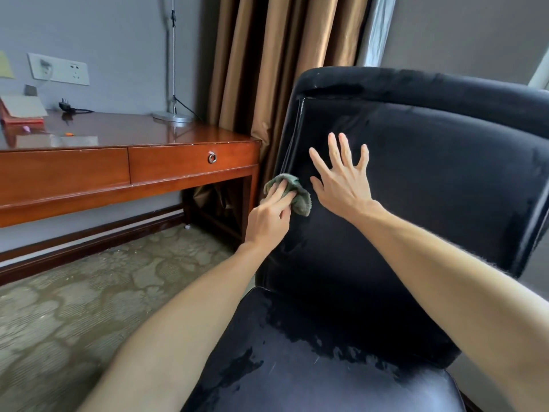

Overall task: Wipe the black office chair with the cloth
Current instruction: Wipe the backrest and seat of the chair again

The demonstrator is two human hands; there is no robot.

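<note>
The black office chair [430, 179] fills the right half of the view, its worn leather backrest facing me and its flaking seat below. My left hand [269, 220] presses a crumpled grey-green cloth [300, 194] against the left edge of the backrest, fingers lying over the cloth. My right hand [341, 176] rests flat on the backrest just right of the cloth, fingers spread, holding nothing.
A wooden desk [124, 171] with a ring-pull drawer stands to the left, close to the chair's left side. A lamp base [172, 116] sits on its far corner. Brown curtains [276, 63] hang behind the chair. Patterned carpet [89, 298] covers the floor.
</note>
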